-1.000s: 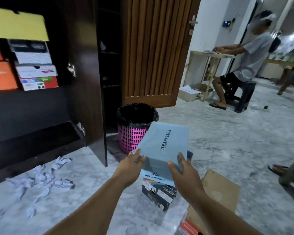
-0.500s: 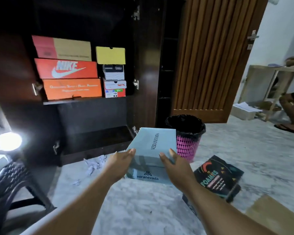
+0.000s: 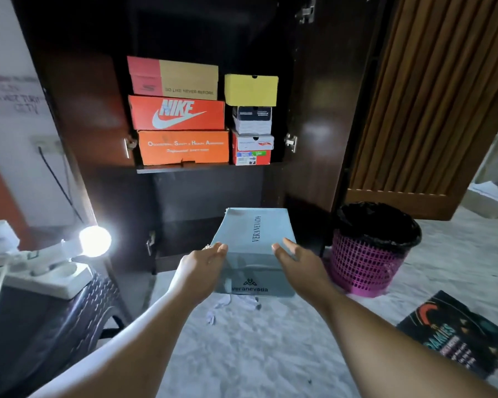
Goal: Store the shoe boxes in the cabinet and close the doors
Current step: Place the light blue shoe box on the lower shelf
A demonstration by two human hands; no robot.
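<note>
Between your two hands, the pale blue shoe box (image 3: 253, 248) now sits right in front of the open cabinet (image 3: 314, 110), where half a second ago it was lower and to the right of the shelves; a second ago you were only lifting it off the pile on the floor. Your left hand (image 3: 200, 271) presses the box's left side and your right hand (image 3: 302, 267) its right side, fingers (image 3: 283, 248) fairly straight with thumbs laid on the lid, so you carry it by clamping rather than curling round it. Since the earlier frame the pink bin (image 3: 368, 254) with its black liner has slid to the right of the box, and the black printed box (image 3: 454, 337) now lies on the floor at lower right. The floor (image 3: 256, 354) is pale marbled stone with scraps of crumpled paper (image 3: 233, 305) under the box. On the cabinet shelf (image 3: 184, 168) stand two stacks: an orange box (image 3: 183, 147), a red Nike box (image 3: 177, 113) and a tan-and-red box (image 3: 173, 79) on the left; a yellow box (image 3: 250, 89) atop two small ones on the right. A slatted wooden door (image 3: 431, 96) stands open at right, a lit bulb (image 3: 95, 241) glares at left. The blue box reads "VERANEVADA" along its lid and "veranevada" with a logo on its near end.
</note>
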